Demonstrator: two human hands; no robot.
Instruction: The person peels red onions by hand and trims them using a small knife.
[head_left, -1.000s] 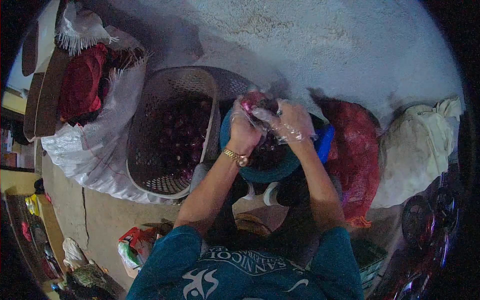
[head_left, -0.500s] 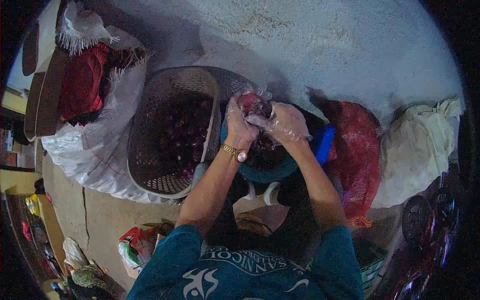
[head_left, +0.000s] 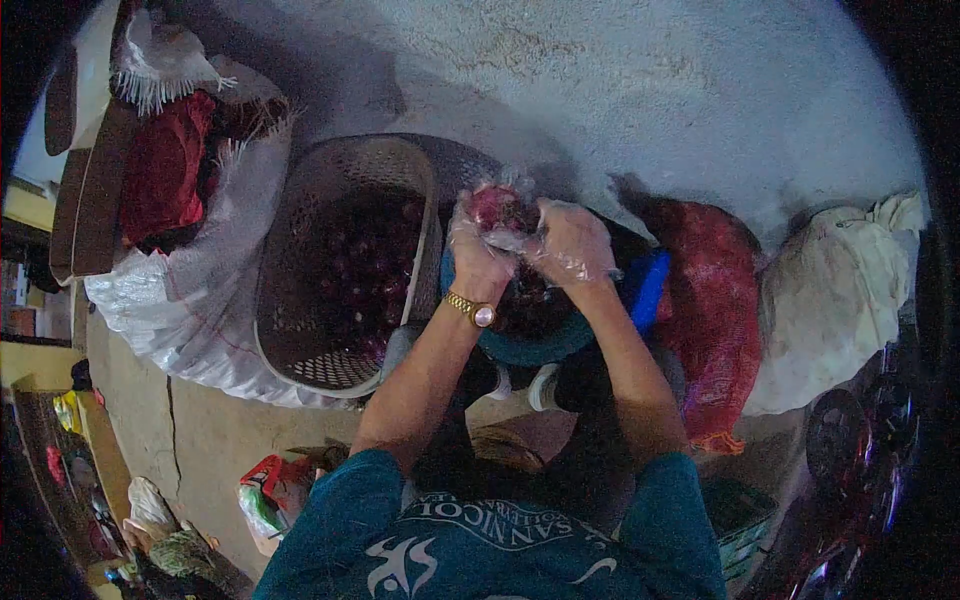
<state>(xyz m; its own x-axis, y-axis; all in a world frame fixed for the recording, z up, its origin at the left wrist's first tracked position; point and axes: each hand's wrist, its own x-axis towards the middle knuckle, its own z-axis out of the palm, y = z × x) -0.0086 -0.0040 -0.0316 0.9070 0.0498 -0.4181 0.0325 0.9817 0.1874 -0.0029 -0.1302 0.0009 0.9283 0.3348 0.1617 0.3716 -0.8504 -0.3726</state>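
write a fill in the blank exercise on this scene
The left arm wears a round-faced gold ____.
The right hand, like the left hand, wears a plastic ____.
The grey basket stands to the ____ of the teal tub.
The mesh sack right of the tub is ____.

Missing words: watch; glove; left; red

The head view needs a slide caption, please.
Gloved left hand holds a purplish onion beside gloved right hand, above a tub.
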